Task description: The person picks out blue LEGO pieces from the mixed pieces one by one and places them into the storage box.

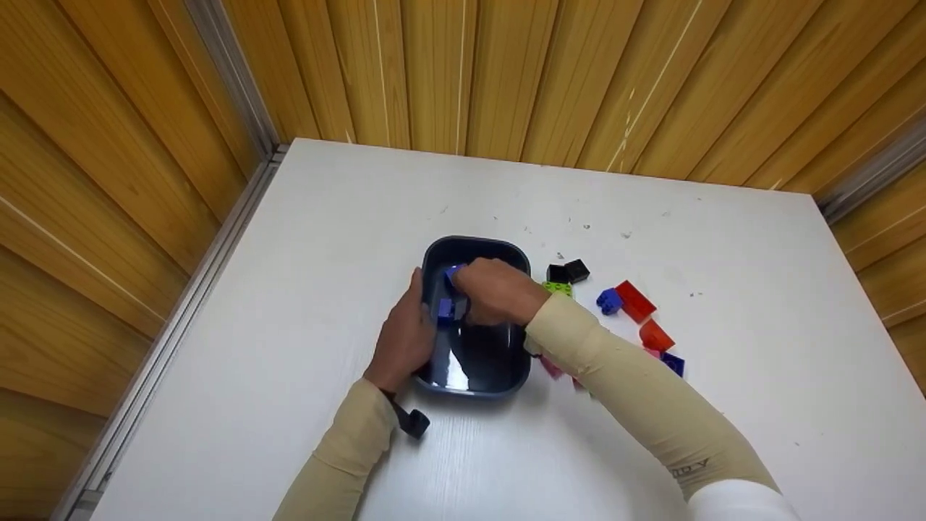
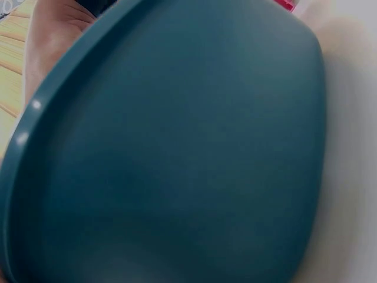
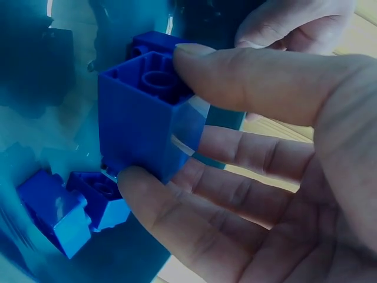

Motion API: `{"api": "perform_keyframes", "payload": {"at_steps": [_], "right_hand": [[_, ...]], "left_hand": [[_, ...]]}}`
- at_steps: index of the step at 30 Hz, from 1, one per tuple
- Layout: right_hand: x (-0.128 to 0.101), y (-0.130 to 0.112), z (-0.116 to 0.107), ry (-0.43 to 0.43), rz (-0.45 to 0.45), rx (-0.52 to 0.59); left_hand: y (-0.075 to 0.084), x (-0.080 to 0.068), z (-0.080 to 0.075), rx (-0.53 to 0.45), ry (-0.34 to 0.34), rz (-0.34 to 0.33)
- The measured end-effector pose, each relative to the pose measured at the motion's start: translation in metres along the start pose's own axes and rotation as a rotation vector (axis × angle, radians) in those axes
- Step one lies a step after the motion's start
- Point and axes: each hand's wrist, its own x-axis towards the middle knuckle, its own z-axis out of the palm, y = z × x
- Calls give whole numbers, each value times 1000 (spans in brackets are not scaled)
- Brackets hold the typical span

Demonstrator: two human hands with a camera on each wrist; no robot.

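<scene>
Dark blue, the bin (image 1: pixel 499 376) sits on the white table (image 1: pixel 304 289). Against its left wall the left hand (image 1: pixel 405 336) curls around the rim. Over its inside, the right hand (image 1: pixel 495 289) pinches a blue brick (image 3: pixel 144 118); other bricks (image 1: pixel 636 300) lie to its right.

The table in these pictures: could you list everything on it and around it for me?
Tub: one, dark blue, middle of the table.
Blue bricks in the tub: at least three; one pinched in the right hand, two on the bottom.
Loose bricks right of the tub: two black, one green, two blue, two red, pink pieces partly hidden by the sleeve.
Table: one, white.
Wall panels: wooden, behind and beside.
Left hand: grips the tub's left rim.
Right hand: over the tub, holding a blue brick.
</scene>
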Motion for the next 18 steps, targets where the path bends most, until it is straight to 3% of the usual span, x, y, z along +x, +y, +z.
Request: {"api": "perform_keyframes", "payload": {"at_steps": [18], "right_hand": [[0,7,7,-16,47,34]], "left_hand": [[-1,0,0,0,-2,2]]}}
